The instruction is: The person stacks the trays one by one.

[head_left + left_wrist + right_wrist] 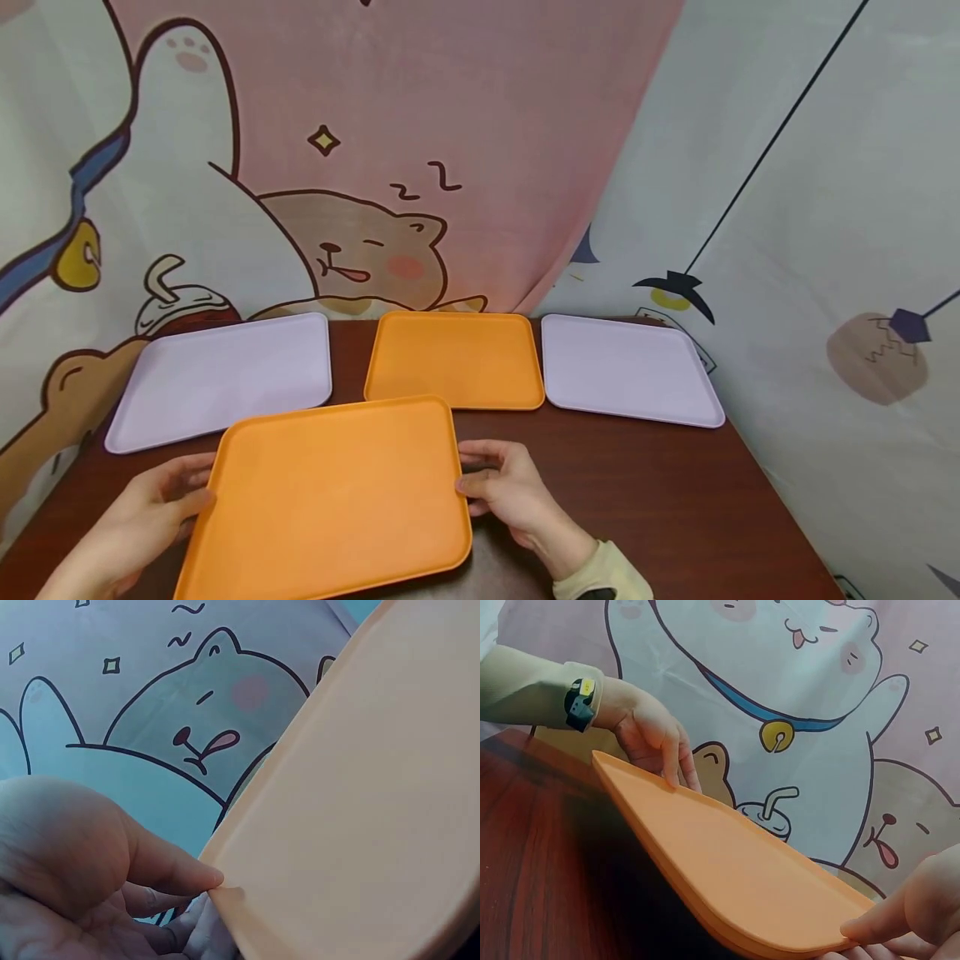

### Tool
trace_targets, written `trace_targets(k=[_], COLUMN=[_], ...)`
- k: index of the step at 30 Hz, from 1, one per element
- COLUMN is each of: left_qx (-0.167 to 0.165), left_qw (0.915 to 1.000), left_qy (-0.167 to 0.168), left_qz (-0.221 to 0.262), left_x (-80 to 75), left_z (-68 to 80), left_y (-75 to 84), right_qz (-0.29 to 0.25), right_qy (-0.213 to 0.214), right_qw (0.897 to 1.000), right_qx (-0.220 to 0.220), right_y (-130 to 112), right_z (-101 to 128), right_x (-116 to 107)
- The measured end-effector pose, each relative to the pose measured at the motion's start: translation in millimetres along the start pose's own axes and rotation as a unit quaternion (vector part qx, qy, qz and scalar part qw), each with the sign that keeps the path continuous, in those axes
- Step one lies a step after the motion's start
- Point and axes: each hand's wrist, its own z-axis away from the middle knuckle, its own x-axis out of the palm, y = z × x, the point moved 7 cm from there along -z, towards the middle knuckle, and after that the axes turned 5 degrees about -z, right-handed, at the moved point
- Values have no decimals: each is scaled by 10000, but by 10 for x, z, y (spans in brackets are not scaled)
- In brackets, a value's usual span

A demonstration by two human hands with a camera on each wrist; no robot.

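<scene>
Smooth orange tray [330, 500], rounded corners, raised off the dark wood bench [675, 500].
Pinched at opposite rims by left hand [142, 521] and right hand [517, 496].

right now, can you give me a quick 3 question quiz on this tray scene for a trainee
1. How many trays are on the table, counting the one in the hands?
2. True or false: the near orange tray is held by one hand only.
3. Which tray sits between the two lilac ones: A) an orange tray, B) a green tray, C) none?

Key:
1. Four: the near orange tray, the far orange tray, the left lilac tray and the right lilac tray.
2. False: the left hand and right hand grip opposite edges.
3. A.
</scene>
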Motion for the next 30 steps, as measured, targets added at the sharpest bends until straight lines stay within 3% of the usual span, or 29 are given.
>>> trace_targets(k=[5, 23, 30], left_qx=[230, 416, 678], left_qw=[9997, 9988, 9970], left_qy=[56, 195, 293], left_qz=[-80, -151, -233], left_x=[-4, 54, 103], left_z=[20, 100, 125], left_y=[78, 288, 409], right_qz=[122, 251, 306], right_qy=[83, 182, 240], right_qw=[9999, 9995, 9991], right_qx=[-47, -85, -194], right_y=[-57, -228, -273], right_z=[32, 170, 221], right_x=[-31, -160, -250])
